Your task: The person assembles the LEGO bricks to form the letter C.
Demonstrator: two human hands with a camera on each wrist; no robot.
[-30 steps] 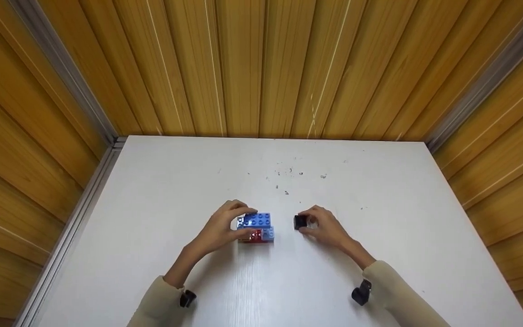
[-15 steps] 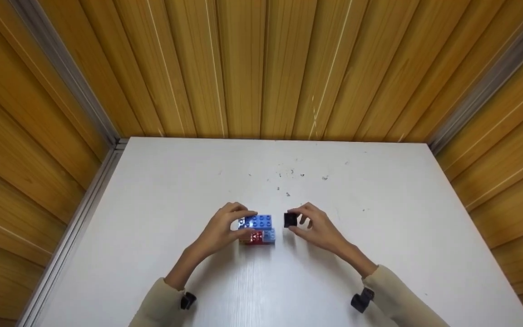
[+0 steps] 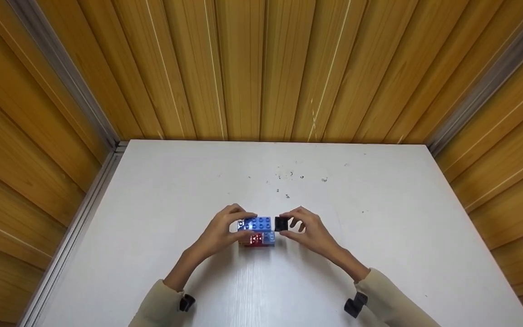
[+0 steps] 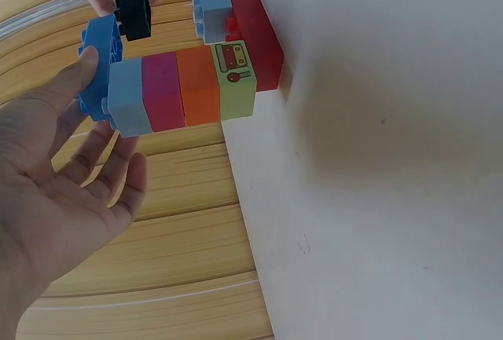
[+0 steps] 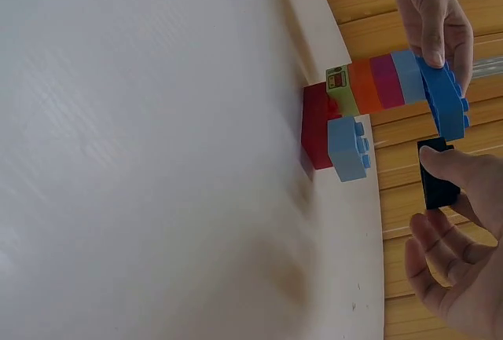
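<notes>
A tower of toy building bricks stands on the table. Its red base brick carries a light-blue brick on one end and a column on the other. That column runs upward through lime green with a printed picture, orange, magenta and light blue. A long blue brick lies across the top, pinched by my left hand. My right hand pinches a small black brick right beside the blue brick's right end; a thin gap shows in the head view.
The white tabletop has dark scuff marks beyond the hands. Wood-patterned panels and grey metal rails enclose the table. A small black camera sits at the right wrist.
My right hand has carried the black brick leftward, from some way off to just beside the blue brick. My left hand keeps its hold on the blue brick and has barely moved.
</notes>
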